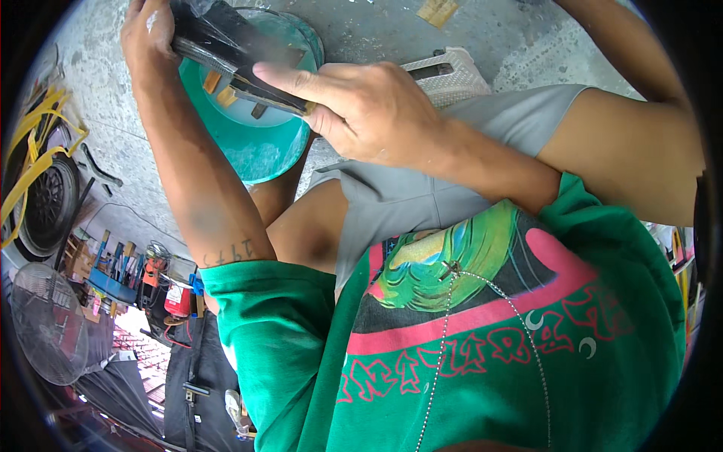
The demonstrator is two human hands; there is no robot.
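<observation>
My left hand [151, 34] grips the near end of a wet-looking black piece [215, 34] at the upper left. Its far end runs out of view and most of my left fingers are hidden. My right hand [376, 105] is closed, index finger stretched forward, on a thin dark flat block [269, 94] with a tan edge. The block lies close beside the black piece; whether they touch I cannot tell. Below both is a teal basin [263, 162] of cloudy water, with small brown pieces [226, 96] showing in it.
A white perforated plastic stool or crate [461, 75] stands right of the basin, a dark bar [431, 71] on it. A flat tan piece [437, 11] lies on the concrete floor. Far left are a wheel [49, 200], yellow straps [30, 143], a fan [49, 324] and tools [113, 282].
</observation>
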